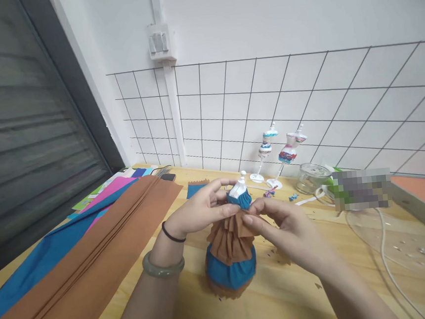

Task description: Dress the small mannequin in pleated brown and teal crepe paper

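Holding our dressed mannequin upright on the worktop and pinching its brown pleats.
Well to the left of the mannequin we have a long folded brown sheet, with a blue sheet showing beyond its edge; just left of the mannequin, our left hand clamps its fingers on the waist, thumb in front; the mannequin itself wears a blue bodice above the pleats and a blue skirt below them; just right of it, our right hand has thumb and forefinger together, clamped on the pleats' upper edge; behind and right of the mannequin stand two wrapped dress forms, and farther right a clear jar and a white cable.
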`<state>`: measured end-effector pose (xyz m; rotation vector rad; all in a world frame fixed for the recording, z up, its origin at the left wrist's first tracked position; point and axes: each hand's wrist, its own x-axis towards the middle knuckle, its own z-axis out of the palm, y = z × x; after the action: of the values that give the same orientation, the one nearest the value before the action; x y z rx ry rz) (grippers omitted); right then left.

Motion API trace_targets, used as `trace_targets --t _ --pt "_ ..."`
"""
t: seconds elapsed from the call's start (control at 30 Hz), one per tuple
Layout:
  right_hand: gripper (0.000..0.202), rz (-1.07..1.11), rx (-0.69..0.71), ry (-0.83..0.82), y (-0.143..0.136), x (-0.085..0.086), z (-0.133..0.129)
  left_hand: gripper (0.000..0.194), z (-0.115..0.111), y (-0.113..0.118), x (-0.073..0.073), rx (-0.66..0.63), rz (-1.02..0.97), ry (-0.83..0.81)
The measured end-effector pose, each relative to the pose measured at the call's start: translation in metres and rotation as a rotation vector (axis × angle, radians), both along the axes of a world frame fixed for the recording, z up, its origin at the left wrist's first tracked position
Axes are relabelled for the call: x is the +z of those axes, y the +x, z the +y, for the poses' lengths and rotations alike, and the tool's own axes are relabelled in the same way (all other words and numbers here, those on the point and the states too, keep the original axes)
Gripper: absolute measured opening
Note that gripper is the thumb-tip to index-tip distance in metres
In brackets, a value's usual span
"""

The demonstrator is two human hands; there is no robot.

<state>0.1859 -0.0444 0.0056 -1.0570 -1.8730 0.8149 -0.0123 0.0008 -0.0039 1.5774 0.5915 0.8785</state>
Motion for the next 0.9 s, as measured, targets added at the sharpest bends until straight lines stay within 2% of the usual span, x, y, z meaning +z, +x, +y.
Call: trace_targets --t 0.3,0.53,0.73,0.9 --pt "0.019 -0.006 -0.063 -0.006 -0.0070 -0.0062 0.0007 0.046 0.0021 0.0015 0.0035 0.062 -0.013 0.074" --pt "0.020 0.019 -0.083 -0.005 -0.0081 -0.0091 0.0031 0.063 -0.0003 0.0026 0.0025 0.012 -0.058 -0.010" --pt "0.021 0.040 -0.110 -0.005 -0.0093 -0.0099 0.0044 0.060 0.0015 0.0013 -0.0008 -0.007 -0.058 0.050" --pt "0.024 0.097 -0.039 -0.107 -0.0058 -0.0101 0.0046 0.059 0.0035 -0.0023 0.0006 0.008 -0.030 0.089"
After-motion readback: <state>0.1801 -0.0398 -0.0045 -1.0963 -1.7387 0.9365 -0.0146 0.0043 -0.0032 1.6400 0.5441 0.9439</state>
